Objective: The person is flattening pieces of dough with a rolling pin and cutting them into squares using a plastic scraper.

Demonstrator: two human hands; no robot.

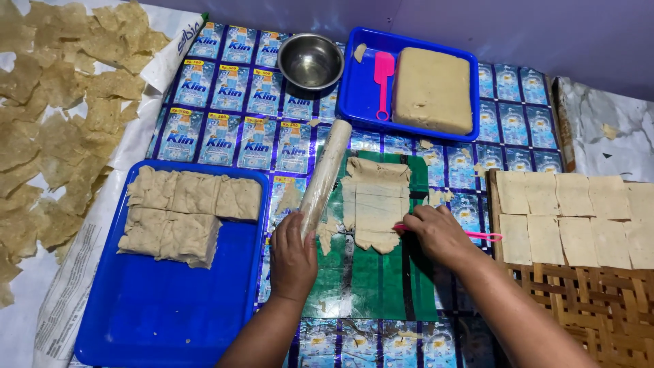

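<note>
My left hand [293, 255] grips the near end of a plastic-wrapped rolling pin [325, 174] that lies tilted along the left edge of a thin rolled dough sheet [373, 201]. The sheet rests on a green plastic mat [371, 279] and shows cut lines. My right hand [439, 235] holds a thin pink tool [477, 236] at the sheet's right edge.
A blue tray [170, 300] at left holds stacked dough squares [184, 215]. Another blue tray [354, 95] at the back holds a dough block [432, 88] and a pink scraper [383, 78]. A steel bowl [310, 61] stands beside it. Cut squares [572, 215] lie on a woven bamboo rack [586, 307] at right. Dried crackers [61, 123] cover paper at left.
</note>
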